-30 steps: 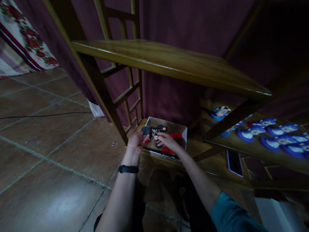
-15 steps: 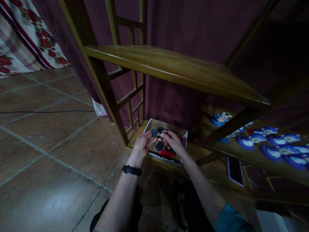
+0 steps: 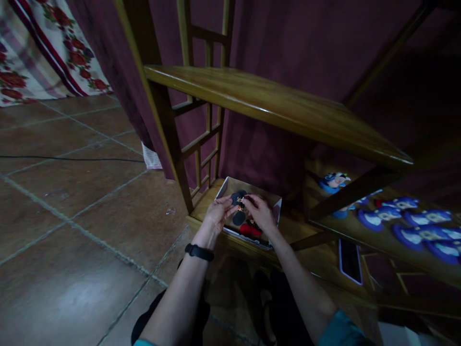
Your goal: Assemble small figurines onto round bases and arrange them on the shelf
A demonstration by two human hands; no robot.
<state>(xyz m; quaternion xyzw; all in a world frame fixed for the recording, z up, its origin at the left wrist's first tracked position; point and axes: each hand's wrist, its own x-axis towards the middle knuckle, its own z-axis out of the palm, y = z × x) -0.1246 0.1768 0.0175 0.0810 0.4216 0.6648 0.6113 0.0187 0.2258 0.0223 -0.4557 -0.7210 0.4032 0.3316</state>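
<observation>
My left hand point(image 3: 219, 213) is closed by its fingertips on the dark round base of a small figurine point(image 3: 240, 201), over an open white-edged cardboard box point(image 3: 280, 211). The fingers of my right hand point(image 3: 260, 211) pinch the figurine's other side; its details are small and dim. Inside the box, below the hands, lies another dark round base point(image 3: 238, 218). Beside it are red-based figurines point(image 3: 249, 228), partly covered by my right hand.
The box stands on the low wooden shelf point(image 3: 203, 207), under a wooden board point(image 3: 266, 98). To the right, several blue-and-white figurines point(image 3: 380, 215) lie on another shelf. A phone point(image 3: 350, 262) with a pale edge rests below them. Tiled floor point(image 3: 90, 230) extends to the left.
The dark base in my left hand has shifted slightly right, closer to my right hand. The whole view has moved a little. Both hands stay over the box.
</observation>
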